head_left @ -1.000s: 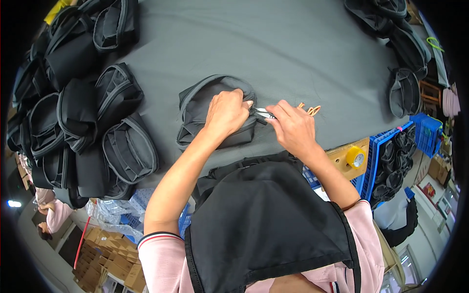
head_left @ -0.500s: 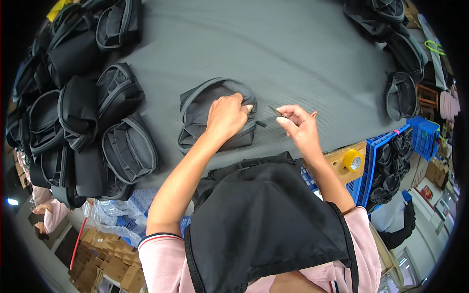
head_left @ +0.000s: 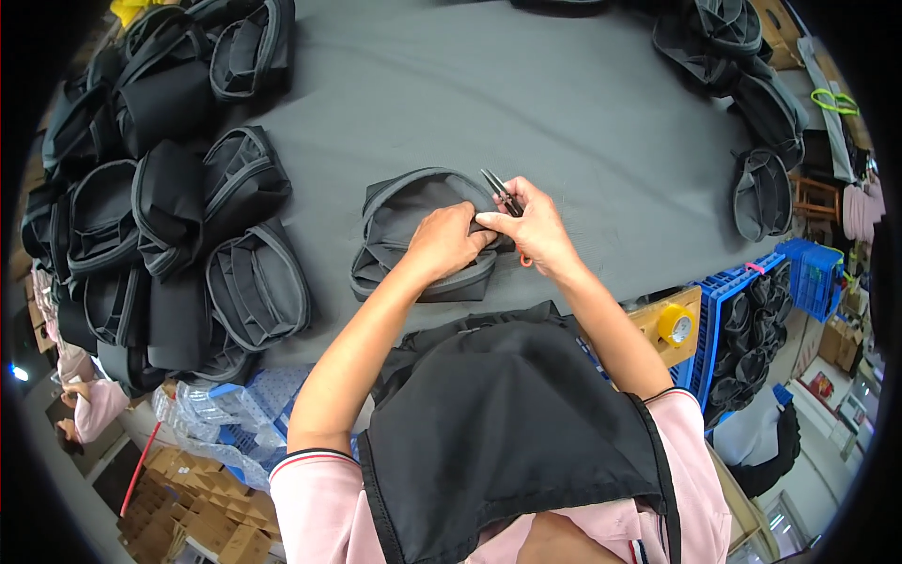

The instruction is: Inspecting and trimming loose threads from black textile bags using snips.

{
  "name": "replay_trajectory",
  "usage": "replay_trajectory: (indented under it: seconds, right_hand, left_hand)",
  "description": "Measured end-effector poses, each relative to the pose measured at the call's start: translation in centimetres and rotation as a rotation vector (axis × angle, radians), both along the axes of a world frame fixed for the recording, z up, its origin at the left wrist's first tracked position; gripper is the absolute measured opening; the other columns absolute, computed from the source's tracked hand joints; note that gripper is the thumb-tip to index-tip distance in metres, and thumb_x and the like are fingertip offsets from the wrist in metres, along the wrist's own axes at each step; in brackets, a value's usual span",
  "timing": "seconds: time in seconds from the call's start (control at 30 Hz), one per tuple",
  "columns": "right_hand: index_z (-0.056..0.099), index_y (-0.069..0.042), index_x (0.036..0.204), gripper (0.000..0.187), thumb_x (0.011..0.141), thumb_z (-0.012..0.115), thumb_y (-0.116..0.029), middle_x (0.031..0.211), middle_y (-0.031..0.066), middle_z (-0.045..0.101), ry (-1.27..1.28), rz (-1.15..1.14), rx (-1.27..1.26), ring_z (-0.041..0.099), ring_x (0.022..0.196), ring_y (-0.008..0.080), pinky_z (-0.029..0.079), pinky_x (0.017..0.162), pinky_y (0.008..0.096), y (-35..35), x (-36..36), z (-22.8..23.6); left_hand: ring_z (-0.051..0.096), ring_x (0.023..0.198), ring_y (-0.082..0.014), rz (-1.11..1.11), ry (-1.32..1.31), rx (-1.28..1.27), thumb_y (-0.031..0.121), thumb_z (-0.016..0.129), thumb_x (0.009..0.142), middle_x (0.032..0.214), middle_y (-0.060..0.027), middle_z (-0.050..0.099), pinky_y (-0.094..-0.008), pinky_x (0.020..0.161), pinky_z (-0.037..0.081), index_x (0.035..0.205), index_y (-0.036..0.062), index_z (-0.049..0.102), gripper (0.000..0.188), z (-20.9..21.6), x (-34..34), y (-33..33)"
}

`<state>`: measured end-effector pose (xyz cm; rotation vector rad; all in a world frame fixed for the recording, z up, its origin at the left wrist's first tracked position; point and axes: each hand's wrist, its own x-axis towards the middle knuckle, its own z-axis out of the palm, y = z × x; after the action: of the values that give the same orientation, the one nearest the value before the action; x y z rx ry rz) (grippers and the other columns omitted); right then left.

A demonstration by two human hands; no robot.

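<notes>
A black zippered pouch [head_left: 399, 214] with a grey lining lies open on the dark table in front of me. My left hand [head_left: 443, 244] reaches over it, and its fingers are closed on the pouch's right rim. Against that same rim, my right hand [head_left: 536, 227] has its thumb and finger close to the left fingertips. Held in the right hand are small dark thread snips [head_left: 500, 190], blades pointing up and away, with an orange-red loop at the near end. What lies between the fingertips is too small to tell.
Similar black pouches [head_left: 254, 287] are heaped along the table's left side, and more pouches [head_left: 761, 197] lie at the far right. Right of my arm, a yellow tape roll [head_left: 675, 324] sits on a wooden board by a blue crate [head_left: 705, 329] of pouches. Cardboard boxes [head_left: 221, 512] stand lower left.
My right hand has moved left with the snips, from beside the pouch to its right rim. The left hand has stayed on the pouch.
</notes>
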<state>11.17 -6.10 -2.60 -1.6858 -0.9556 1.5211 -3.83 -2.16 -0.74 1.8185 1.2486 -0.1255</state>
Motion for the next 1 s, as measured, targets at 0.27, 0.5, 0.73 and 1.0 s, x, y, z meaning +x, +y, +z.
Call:
replay_trajectory:
  seconds: [0.27,0.5,0.73,1.0]
  right_hand:
    - [0.053,-0.003,0.083,0.025,0.065,0.07,-0.004,0.078,0.0036,0.057,-0.237,-0.125,0.203,0.05,0.062,0.009,0.045,0.058,0.0256,0.4,-2.1,-0.9]
    - [0.048,-0.002,0.071,0.011,0.064,0.056,0.002,0.07,0.0085,0.052,-0.743,-0.086,0.655,0.055,0.061,0.0301,0.042,0.053,0.0394,-0.2,-2.2,0.0]
    - [0.053,-0.004,0.09,0.02,0.072,0.06,0.001,0.061,0.0017,0.047,-0.411,-0.145,0.387,0.046,0.054,0.0121,0.038,0.052,0.0308,-1.0,-0.1,0.0]
    - [0.05,-0.003,0.102,0.027,0.08,0.064,-0.011,0.062,-0.0006,0.044,-0.25,-0.233,0.413,0.041,0.056,0.009,0.036,0.053,0.0259,-4.4,1.4,1.6]
  left_hand:
    - [0.061,0.082,-0.0319,0.015,0.019,-0.124,0.034,0.072,0.065,0.083,-0.017,0.064,-0.0394,0.071,0.046,0.086,-0.0025,0.058,0.044,1.0,0.2,0.3]
    - [0.062,0.087,-0.0347,0.005,0.03,-0.064,0.019,0.058,0.071,0.089,-0.0193,0.065,-0.0428,0.075,0.047,0.093,-0.0005,0.061,0.029,0.3,2.1,-0.7]
    - [0.062,0.085,-0.0358,-0.141,0.049,0.134,0.025,0.063,0.075,0.086,-0.0208,0.064,-0.0448,0.076,0.047,0.089,-0.0012,0.06,0.03,0.9,3.4,-0.4]
    - [0.058,0.082,-0.0388,-0.05,-0.105,-0.071,0.028,0.065,0.078,0.081,-0.0237,0.06,-0.0456,0.071,0.043,0.093,-0.0059,0.051,0.04,2.9,0.3,0.6]
